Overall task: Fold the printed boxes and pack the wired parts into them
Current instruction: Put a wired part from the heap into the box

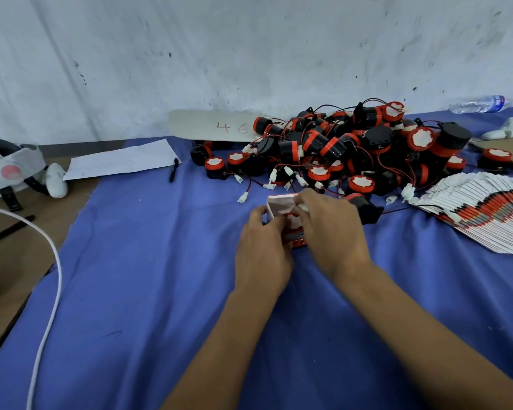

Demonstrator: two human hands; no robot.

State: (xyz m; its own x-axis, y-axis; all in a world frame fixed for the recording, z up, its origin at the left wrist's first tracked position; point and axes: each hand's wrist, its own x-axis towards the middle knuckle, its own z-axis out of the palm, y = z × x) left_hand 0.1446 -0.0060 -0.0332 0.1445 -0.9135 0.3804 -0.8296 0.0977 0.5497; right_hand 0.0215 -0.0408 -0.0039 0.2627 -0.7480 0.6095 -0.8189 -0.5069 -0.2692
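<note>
Two hands, left hand (262, 247) and right hand (330, 229), curl their fingers around one printed box (282, 213) just in front of the pile of wired parts (338, 146), apparently steadying it for folding and loading.

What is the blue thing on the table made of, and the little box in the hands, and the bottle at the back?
The blue cover looks like matte woven cloth: it lies in soft wrinkles. The little box, held by the left hand and right hand, seems thin printed cardboard, since its white flap bends. The bottle is probably clear plastic: see-through and shiny.
</note>
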